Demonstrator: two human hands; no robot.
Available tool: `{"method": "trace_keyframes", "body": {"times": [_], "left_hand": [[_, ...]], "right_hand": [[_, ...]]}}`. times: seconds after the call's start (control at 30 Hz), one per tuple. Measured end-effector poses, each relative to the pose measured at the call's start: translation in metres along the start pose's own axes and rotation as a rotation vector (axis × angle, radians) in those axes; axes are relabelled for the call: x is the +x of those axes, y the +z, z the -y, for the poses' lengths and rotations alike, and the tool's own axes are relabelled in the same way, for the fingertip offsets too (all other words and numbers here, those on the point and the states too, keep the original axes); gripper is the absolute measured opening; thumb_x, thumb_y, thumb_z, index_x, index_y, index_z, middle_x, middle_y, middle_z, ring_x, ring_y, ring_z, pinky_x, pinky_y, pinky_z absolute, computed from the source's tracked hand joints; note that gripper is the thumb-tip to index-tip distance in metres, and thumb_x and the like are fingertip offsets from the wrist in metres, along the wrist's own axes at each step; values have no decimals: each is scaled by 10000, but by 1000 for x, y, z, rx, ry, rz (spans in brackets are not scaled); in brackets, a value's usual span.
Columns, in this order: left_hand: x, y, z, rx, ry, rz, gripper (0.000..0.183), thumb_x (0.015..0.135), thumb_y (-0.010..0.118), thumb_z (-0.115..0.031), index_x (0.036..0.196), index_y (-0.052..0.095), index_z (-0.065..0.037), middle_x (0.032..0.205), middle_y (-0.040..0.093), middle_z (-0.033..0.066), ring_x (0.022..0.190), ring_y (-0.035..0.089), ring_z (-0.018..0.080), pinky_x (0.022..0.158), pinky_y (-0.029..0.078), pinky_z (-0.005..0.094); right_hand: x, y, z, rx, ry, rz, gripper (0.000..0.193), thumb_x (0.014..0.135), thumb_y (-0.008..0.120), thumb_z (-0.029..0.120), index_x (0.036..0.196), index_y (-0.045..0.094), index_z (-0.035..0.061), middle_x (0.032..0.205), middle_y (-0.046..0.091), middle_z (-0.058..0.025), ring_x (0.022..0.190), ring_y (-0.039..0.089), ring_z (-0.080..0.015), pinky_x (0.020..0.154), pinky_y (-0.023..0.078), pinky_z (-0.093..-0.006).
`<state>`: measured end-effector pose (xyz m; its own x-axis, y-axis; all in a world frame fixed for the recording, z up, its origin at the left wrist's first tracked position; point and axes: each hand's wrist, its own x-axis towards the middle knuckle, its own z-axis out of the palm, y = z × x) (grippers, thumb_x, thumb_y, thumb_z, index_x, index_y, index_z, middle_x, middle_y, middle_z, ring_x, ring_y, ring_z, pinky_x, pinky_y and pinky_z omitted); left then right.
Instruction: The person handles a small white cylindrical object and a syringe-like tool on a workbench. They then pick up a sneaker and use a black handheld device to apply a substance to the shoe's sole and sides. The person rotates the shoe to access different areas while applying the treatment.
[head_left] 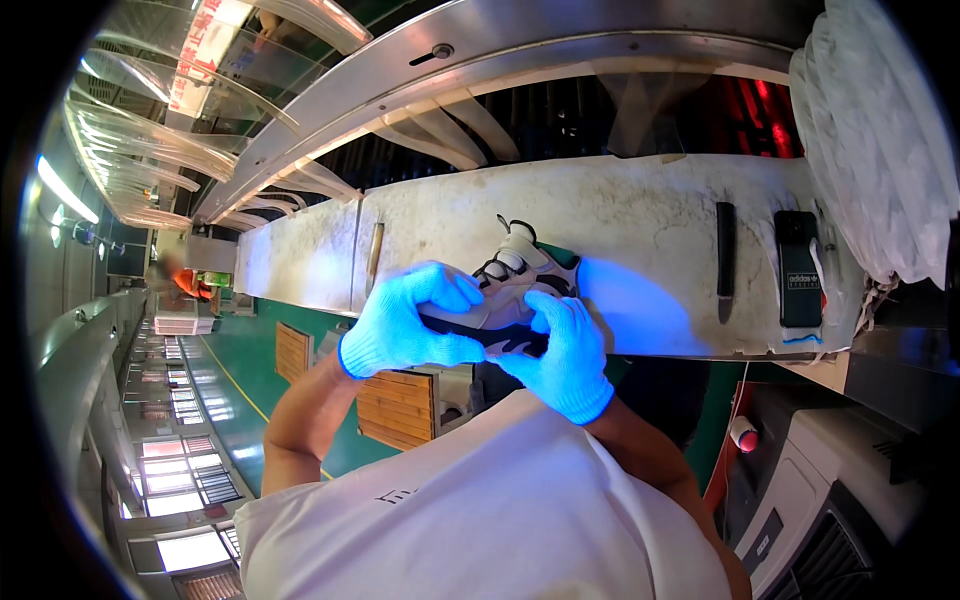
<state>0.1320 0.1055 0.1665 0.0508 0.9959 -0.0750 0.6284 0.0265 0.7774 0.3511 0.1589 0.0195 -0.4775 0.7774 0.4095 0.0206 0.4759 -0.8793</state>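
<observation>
- One lace-up sneaker (510,305) is at the worktable's (620,200) front edge; uneven finger pressure could tip it off.
- Two gloved hands: left hand (415,318) curled around its toe, right hand (562,358) gripping its side.
- Worktable's right: one black bar-shaped tool (726,262), one smartphone (797,255); left: one pale stick (375,250).

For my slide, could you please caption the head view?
Gloved hands hold a sneaker at a stained white workbench.

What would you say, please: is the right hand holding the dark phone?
No, the right hand is on the shoe, and the phone lies apart, to the right.
</observation>
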Motion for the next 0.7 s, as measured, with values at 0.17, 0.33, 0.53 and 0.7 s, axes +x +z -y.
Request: {"method": "trace_keyframes", "body": {"times": [0.17, 0.33, 0.53, 0.7], "left_hand": [[4, -6, 9, -44, 30, 29, 505, 675, 1076, -208, 960, 685, -62, 1129, 783, 141, 1155, 761, 316, 992, 598, 435], [6, -11, 20, -59, 22, 47, 513, 668, 1077, -196, 959, 678, -59, 1139, 779, 141, 1163, 757, 309, 999, 594, 430], [12, -31, 34, 122, -9, 128, 797, 731, 1038, -318, 1361, 657, -14, 1347, 730, 224, 1296, 701, 377, 1093, 553, 462], [36, -40, 29, 177, -532, 488, 1156, 766, 971, -492, 1654, 445, 29, 1419, 701, 266, 1319, 684, 364, 1130, 513, 413]], "right_hand": [[6, 0, -2, -36, 2, 21, 886, 681, 1043, 368, 1381, 576, 92, 1110, 679, -69, 920, 678, -249, 766, 573, -417], [17, -4, -2, -25, 101, 120, 862, 669, 1043, 394, 1347, 586, 118, 1070, 673, -31, 888, 686, -220, 738, 572, -408], [30, 8, -3, -54, 100, 153, 861, 610, 1066, 412, 1287, 633, 103, 969, 670, -39, 771, 685, -201, 666, 563, -387], [35, 12, 1, -145, 72, 179, 848, 621, 1054, 432, 1274, 618, 111, 1000, 693, -50, 792, 711, -217, 686, 577, -408]]}}
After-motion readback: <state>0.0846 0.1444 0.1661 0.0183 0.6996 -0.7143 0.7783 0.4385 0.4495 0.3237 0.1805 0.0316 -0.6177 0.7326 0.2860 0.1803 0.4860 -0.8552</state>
